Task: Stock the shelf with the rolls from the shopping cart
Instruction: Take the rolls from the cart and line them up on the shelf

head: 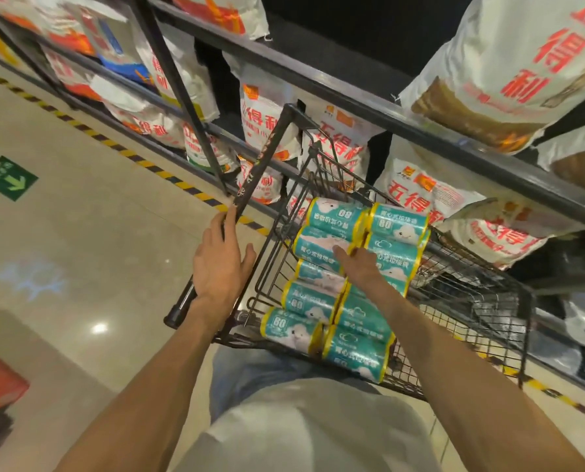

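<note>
Teal wrap: ten or so rolls, teal and white film with yellow ends, packed in two rows on the wire floor of the shopping cart; none visibly on the shelf yet.
Step in hand: first pick, by the look of it; reaching into the stack for a roll.
Right hand: down among the rolls near the middle of the stack, fingers extended and resting on the wrap where the two rows meet; not yet curled round anything.
Left hand: laid over the cart handle, palm down, fingers fairly straight; whether the thumb wraps beneath cannot be told.
Grip advice: best to spread thumb and fingers across one roll's barrel, not the yellow ends, since slick film probably slides under a light pinch.
Which roll: sensible to take from the top layer at the far end, so neighbours stay wedged rather than tumbling.
Cart: worth steadying with the left hand on the handle during the lift; wheels likely to drift on the glossy floor.
Shelf: dark metal racks just beyond the cart, crowded with white sacks printed in red; free space for rolls not clearly visible from here, so worth finding a gap before lifting.
Risk: snagging film on the wire basket sides; lifting straight up likely avoids it.
</note>
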